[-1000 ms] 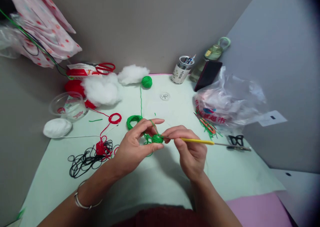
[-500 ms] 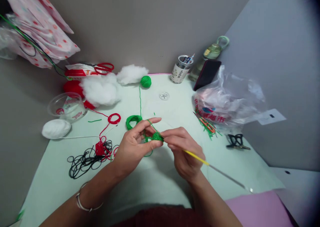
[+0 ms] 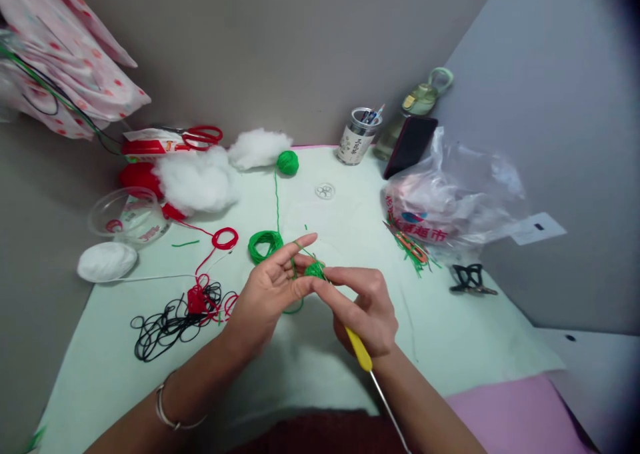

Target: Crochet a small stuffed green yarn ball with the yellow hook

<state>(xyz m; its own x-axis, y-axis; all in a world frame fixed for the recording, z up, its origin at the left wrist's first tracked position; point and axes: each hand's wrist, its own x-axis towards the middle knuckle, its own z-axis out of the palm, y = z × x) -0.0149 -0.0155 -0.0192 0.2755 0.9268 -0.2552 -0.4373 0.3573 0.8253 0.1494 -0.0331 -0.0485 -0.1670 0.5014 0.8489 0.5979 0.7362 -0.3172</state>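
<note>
Green crocheted yarn piece (image 3: 314,269) sits pinched between thumb and fingers of my left hand (image 3: 267,291); my right hand (image 3: 371,313) clasps a yellow-handled metal hook (image 3: 359,351) beside it.

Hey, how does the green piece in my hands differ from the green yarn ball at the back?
The green piece is pinched in the left hand, whereas the green yarn ball rests on the table.
Fingers partly hide the green piece; the green yarn ball is unobstructed.
The hook meets the green piece; it is well away from the green yarn ball.
Both are green.
</note>
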